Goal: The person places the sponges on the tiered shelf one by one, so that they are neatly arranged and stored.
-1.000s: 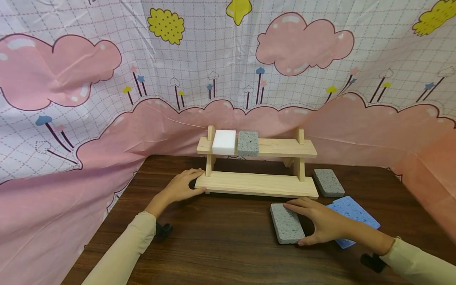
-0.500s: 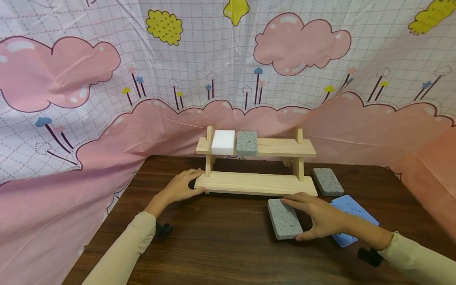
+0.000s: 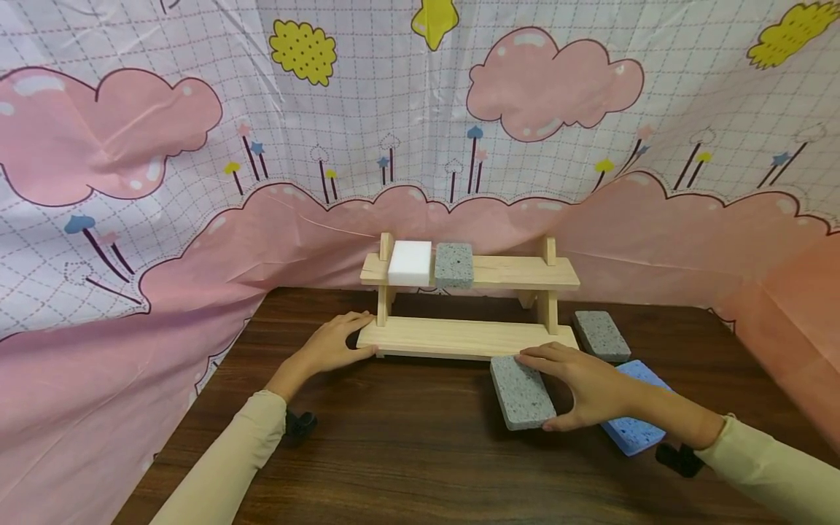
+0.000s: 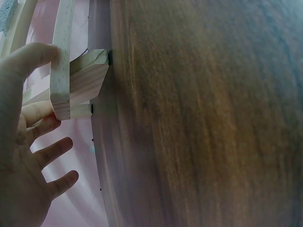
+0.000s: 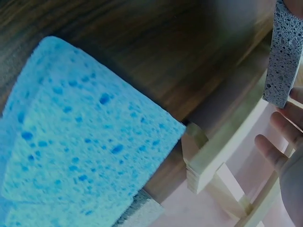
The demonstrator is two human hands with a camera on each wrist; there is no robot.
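Observation:
My right hand (image 3: 587,386) grips a grey speckled sponge (image 3: 521,394) between thumb and fingers, just in front of the wooden two-tier shelf (image 3: 453,337). The right wrist view shows that sponge (image 5: 283,52) edge-on, raised off the table, with fingertips at its end. At the shelf's left end, my left hand (image 3: 328,346) holds the lower board, thumb at the front and fingers at the back. In the left wrist view the thumb and index finger pinch this board (image 4: 60,80). On the upper tier a white sponge (image 3: 410,262) lies beside another grey sponge (image 3: 454,264).
Right of the shelf another grey sponge (image 3: 600,335) lies on the dark wooden table (image 3: 394,452). Blue sponges (image 3: 636,434) lie nearer, partly hidden by the right forearm. A patterned pink and white cloth (image 3: 367,95) hangs behind.
My right hand has lifted the grey sponge slightly and carried it away from me and a little left, toward the lower board. The left hand has stayed at the shelf.

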